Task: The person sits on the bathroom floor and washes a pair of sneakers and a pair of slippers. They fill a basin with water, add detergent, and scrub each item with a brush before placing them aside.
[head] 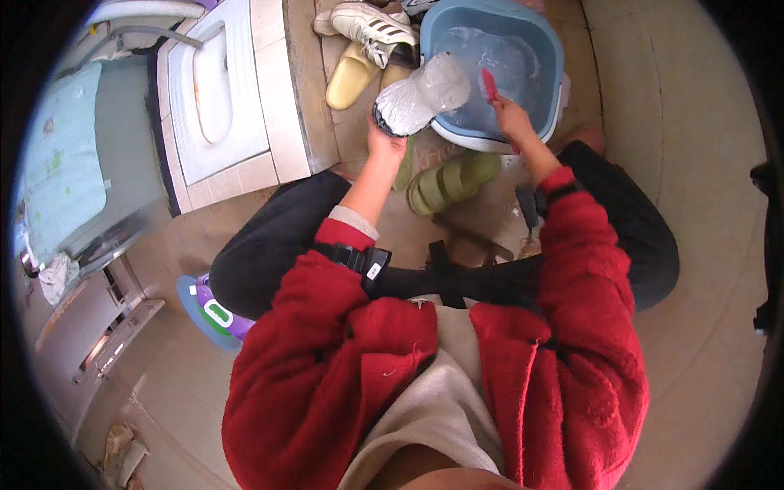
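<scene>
My left hand [387, 139] grips a wet, pale shoe [422, 86] by its dark-edged near end, tilted over the left rim of a blue plastic basin [553, 67]. Whether its sole or upper faces me is hard to tell. In my right hand [513, 117] is a pink scrubbing brush [488, 82], its head above the cloudy water [478, 52] in the basin. The brush is to the right of the shoe, with a gap between them.
Green strap sandals [453, 182] lie between my knees and the basin. Yellow slippers [350, 76] and a striped white sneaker [376, 27] sit left of it. A tiled ledge with a squat toilet [214, 86] rises at the left. A purple and blue object [214, 312] stands by my left knee.
</scene>
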Tool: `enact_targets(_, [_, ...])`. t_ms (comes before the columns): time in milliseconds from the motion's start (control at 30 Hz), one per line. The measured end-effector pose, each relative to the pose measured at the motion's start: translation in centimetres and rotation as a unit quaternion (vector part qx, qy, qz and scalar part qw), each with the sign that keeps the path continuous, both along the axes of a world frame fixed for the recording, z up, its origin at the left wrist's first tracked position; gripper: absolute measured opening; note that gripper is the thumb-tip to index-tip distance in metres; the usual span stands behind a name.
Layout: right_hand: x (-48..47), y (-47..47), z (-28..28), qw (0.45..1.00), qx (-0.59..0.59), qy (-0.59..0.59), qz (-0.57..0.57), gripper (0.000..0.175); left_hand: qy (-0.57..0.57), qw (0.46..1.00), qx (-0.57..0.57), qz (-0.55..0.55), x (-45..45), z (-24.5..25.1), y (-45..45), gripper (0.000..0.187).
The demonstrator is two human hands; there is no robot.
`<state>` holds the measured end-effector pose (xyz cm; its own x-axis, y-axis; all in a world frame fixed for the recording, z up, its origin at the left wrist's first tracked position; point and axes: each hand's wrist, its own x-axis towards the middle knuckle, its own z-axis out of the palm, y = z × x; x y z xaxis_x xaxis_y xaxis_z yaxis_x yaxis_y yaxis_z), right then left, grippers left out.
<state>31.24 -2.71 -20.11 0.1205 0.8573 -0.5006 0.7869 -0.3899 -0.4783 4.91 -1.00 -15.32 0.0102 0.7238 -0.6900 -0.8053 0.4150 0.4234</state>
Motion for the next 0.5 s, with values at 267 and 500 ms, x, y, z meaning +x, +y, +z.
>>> enact_targets(267, [-11.5, -3.1, 15.2, 0.994, 0.106, -0.007, 0.035, 0.040, -0.017, 1.000, -0.010, 0.015, 0.9, 0.5, -0.1, 0.040])
enact_targets(500, [-12.9, -4.6, 14.2, 0.997, -0.027, 0.071, 0.015, 0.040, -0.017, 0.999, 0.050, -0.009, -0.3, 0.1, 0.3, 0.040])
